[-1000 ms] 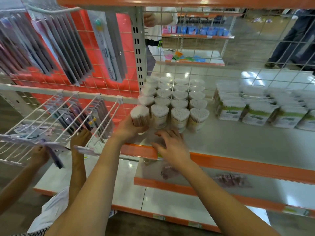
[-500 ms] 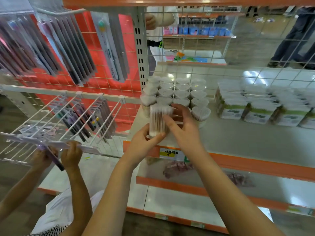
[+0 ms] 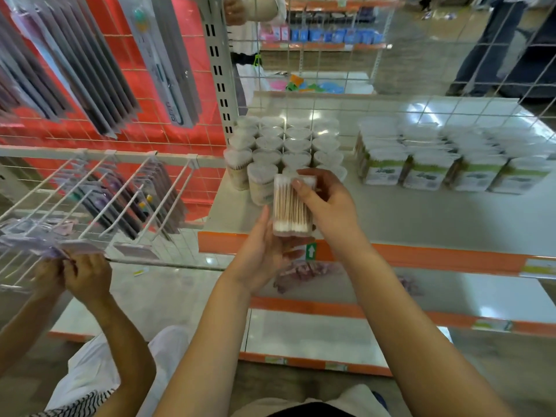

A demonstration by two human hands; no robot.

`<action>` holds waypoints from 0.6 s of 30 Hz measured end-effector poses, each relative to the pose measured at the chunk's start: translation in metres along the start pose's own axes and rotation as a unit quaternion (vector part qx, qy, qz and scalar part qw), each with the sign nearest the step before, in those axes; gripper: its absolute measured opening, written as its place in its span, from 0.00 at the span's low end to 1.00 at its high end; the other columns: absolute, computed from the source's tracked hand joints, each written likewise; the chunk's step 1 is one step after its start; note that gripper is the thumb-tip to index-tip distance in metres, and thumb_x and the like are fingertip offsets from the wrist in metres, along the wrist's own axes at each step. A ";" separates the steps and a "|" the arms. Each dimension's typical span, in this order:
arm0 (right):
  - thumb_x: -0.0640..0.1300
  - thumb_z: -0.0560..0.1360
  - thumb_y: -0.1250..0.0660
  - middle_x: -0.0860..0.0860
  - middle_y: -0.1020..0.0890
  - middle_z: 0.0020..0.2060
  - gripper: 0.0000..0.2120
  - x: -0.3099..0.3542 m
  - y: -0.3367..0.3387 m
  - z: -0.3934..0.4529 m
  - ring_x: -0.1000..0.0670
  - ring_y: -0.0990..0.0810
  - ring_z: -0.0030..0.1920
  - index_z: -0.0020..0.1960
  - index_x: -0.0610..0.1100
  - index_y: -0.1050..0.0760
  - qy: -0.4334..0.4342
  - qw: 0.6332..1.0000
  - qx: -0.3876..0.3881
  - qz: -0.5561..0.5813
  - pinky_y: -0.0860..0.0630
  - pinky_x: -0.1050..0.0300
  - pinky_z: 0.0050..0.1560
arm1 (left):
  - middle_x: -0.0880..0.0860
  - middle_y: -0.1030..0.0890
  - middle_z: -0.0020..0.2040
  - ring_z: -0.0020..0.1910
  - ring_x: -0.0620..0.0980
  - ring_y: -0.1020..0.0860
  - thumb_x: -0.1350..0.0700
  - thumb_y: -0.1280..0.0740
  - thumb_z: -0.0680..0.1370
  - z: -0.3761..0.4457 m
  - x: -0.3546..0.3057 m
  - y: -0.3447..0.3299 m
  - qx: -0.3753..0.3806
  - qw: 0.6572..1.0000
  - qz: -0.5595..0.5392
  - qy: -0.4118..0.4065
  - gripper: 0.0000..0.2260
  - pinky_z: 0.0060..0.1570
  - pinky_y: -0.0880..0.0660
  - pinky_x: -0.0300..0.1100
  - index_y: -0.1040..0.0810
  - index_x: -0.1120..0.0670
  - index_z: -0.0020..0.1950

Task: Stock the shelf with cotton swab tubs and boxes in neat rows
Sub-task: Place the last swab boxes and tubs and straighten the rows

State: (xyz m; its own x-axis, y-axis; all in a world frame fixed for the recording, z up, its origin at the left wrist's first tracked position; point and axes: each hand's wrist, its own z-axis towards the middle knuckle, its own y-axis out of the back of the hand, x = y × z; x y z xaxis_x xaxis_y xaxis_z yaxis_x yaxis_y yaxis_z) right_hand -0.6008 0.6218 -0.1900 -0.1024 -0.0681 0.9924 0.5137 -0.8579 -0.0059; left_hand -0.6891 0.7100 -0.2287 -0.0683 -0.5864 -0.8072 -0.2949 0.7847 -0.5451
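Both hands hold one clear cotton swab tub (image 3: pixel 292 206) above the near edge of the shelf (image 3: pixel 421 224).

The tub is a see-through cylinder packed with upright wooden-stemmed swabs, white tips at top and bottom; no label on it can be read. The left hand (image 3: pixel 264 254) cups it from below with curled fingers, and the right hand (image 3: pixel 326 203) grips its upper right side, thumb across the front. Just beyond it, at the shelf's left end, stand rows of similar white-topped tubs (image 3: pixel 282 145). To the right sit boxes (image 3: pixel 451 164) with green-and-white labels, their print too blurred to read. A green tag with a white up-arrow (image 3: pixel 311 251) marks the orange shelf lip.
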 end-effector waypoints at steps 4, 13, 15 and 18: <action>0.46 0.75 0.32 0.56 0.20 0.42 0.10 0.002 0.006 0.000 0.62 0.20 0.42 0.56 0.47 0.25 0.000 1.000 -0.015 0.019 0.24 0.65 0.43 | 0.57 0.17 0.46 0.42 0.51 0.20 0.40 0.49 0.77 0.004 0.007 -0.007 0.030 0.998 -0.047 0.039 0.25 0.45 0.28 0.45 0.21 0.53 0.56; 0.47 0.77 0.35 0.51 0.20 0.47 0.09 -0.003 0.023 0.000 0.56 0.20 0.46 0.56 0.48 0.26 -0.039 0.999 0.000 0.026 0.23 0.63 0.45 | 0.54 0.18 0.43 0.38 0.48 0.21 0.39 0.48 0.76 0.009 0.018 -0.013 0.061 0.993 -0.074 0.068 0.25 0.40 0.22 0.42 0.24 0.54 0.59; 0.47 0.77 0.36 0.49 0.20 0.52 0.10 -0.003 0.026 0.002 0.53 0.20 0.50 0.58 0.47 0.26 -0.043 0.999 -0.004 0.014 0.23 0.62 0.47 | 0.53 0.19 0.43 0.39 0.47 0.21 0.39 0.44 0.73 0.010 0.018 -0.012 0.048 0.996 -0.059 0.039 0.25 0.42 0.23 0.44 0.25 0.55 0.60; 0.49 0.77 0.36 0.49 0.20 0.54 0.12 -0.001 0.031 0.001 0.50 0.19 0.53 0.59 0.48 0.27 -0.056 0.998 0.009 0.010 0.22 0.58 0.52 | 0.51 0.21 0.43 0.41 0.46 0.23 0.42 0.40 0.70 0.010 0.015 -0.015 0.001 1.000 0.019 -0.012 0.23 0.48 0.25 0.45 0.26 0.54 0.59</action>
State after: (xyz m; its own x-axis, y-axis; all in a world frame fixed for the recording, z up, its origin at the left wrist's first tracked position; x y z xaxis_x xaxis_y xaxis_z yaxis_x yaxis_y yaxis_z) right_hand -0.5835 0.5960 -0.1913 0.0035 -0.0275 0.9996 0.5308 -0.8471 -0.0252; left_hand -0.6765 0.6915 -0.2347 -0.0556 -0.5515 -0.8323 -0.2909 0.8064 -0.5149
